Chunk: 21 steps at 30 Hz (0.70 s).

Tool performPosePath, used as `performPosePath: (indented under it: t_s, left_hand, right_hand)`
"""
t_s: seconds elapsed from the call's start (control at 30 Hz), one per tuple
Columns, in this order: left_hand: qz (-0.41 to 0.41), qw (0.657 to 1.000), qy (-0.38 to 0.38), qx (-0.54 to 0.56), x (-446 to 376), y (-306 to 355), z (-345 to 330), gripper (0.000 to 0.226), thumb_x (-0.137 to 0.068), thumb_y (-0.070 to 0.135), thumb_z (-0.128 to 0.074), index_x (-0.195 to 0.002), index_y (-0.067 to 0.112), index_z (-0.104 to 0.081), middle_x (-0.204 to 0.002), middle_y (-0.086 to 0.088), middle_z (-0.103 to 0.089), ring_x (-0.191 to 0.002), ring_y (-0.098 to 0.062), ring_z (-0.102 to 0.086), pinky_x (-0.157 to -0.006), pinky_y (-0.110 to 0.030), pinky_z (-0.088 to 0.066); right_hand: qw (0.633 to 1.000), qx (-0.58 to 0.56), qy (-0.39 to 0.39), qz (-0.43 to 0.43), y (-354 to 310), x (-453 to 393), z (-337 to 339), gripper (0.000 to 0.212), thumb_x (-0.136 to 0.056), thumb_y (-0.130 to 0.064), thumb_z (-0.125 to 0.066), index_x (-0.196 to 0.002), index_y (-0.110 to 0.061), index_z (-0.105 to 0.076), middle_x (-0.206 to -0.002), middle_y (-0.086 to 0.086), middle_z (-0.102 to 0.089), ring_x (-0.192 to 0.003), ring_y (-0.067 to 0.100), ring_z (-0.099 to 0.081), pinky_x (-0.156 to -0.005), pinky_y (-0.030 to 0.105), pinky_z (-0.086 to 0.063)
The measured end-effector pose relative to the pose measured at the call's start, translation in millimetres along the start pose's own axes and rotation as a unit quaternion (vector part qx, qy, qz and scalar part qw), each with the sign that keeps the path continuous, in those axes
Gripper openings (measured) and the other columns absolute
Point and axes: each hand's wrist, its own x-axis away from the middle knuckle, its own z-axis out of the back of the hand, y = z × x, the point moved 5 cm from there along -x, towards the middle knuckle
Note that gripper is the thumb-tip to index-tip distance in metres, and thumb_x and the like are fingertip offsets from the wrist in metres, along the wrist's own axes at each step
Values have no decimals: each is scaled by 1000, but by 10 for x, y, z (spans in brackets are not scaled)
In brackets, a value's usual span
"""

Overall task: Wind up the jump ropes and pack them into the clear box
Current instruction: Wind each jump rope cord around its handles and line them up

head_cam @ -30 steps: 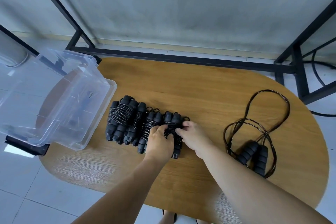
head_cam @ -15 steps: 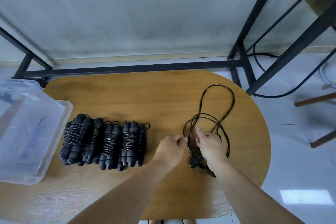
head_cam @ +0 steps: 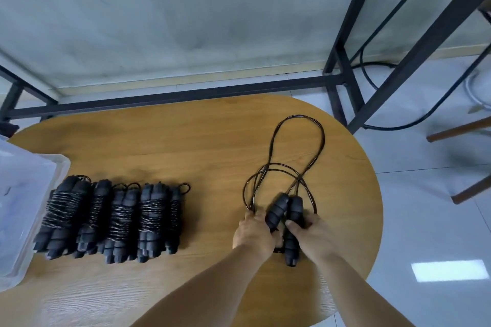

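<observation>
A loose black jump rope (head_cam: 297, 141) lies in loops on the right part of the oval wooden table (head_cam: 186, 141). Its two black foam handles (head_cam: 285, 210) lie side by side. My left hand (head_cam: 255, 231) grips the left handle and a strand of cord. My right hand (head_cam: 309, 231) grips the right handle. Several wound jump ropes (head_cam: 114, 218) lie in a row on the left of the table. The clear box (head_cam: 24, 194) stands at the left edge, partly out of view.
A black metal frame (head_cam: 186, 94) runs along the floor behind the table. More black frame legs (head_cam: 393, 61) and a cable rise at the right. Wooden chair legs (head_cam: 467, 127) stand on the tiled floor at the far right.
Both hands left the row of wound ropes and moved right to the loose rope. They now grip its two handles. The view turned to the right.
</observation>
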Motion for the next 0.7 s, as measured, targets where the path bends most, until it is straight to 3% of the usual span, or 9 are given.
performPosePath:
  t_s: [0.1, 0.2, 0.37, 0.53, 0.63, 0.7]
  left_hand:
    - [2, 999, -3, 37, -15, -21, 25, 46, -97, 33, -57, -140, 21, -44, -138, -2, -45, -122, -24, -52, -104, -37, -46]
    - [-6, 996, -11, 88, 29, -45, 98, 46, -100, 34, -49, -144, 21, -39, -138, -3, -42, -118, -24, -53, -103, -35, -46]
    - [-42, 982, 45, 178, 178, -140, 505, 39, -104, 32, -42, -142, 24, -44, -106, -1, -57, -79, -10, -55, -73, -26, -49]
    - [-86, 951, 76, 287, 422, -187, 1041, 31, -101, 35, -48, -129, 28, -58, -101, 1, -71, -89, -24, -64, -86, -45, -53]
    - [-121, 951, 86, 273, 626, -156, 1397, 34, -101, 44, -44, -129, 30, -57, -95, -2, -69, -80, -30, -60, -71, -37, -48]
    - [-156, 948, 107, 257, 853, -133, 1686, 37, -97, 54, -43, -125, 33, -56, -90, -1, -67, -82, -30, -60, -70, -32, -44]
  right_hand:
    - [1000, 8, -11, 10, -5, -22, 10, 16, -87, -34, -64, -97, -21, -63, -86, -4, -67, -76, 12, -60, -58, 25, -43]
    - [999, -25, -37, -5, -94, 31, 58, 15, -83, -33, -64, -90, -20, -63, -82, 2, -68, -79, 20, -63, -66, 31, -50]
    - [979, -181, -91, -36, -465, 255, 90, 21, -85, -29, -64, -92, -10, -64, -61, 3, -59, -56, 17, -53, -57, 29, -43]
    - [939, -315, -138, -3, -1132, 522, 125, 10, -88, -17, -61, -90, -8, -57, -55, 3, -53, -50, 16, -47, -50, 28, -38]
    - [924, -352, -149, 27, -1483, 704, 189, 9, -89, -15, -61, -90, -8, -55, -54, 2, -52, -49, 16, -47, -48, 27, -37]
    - [919, -360, -150, 57, -1718, 879, 242, 10, -89, -15, -61, -89, -7, -55, -54, 3, -52, -49, 16, -47, -49, 28, -37]
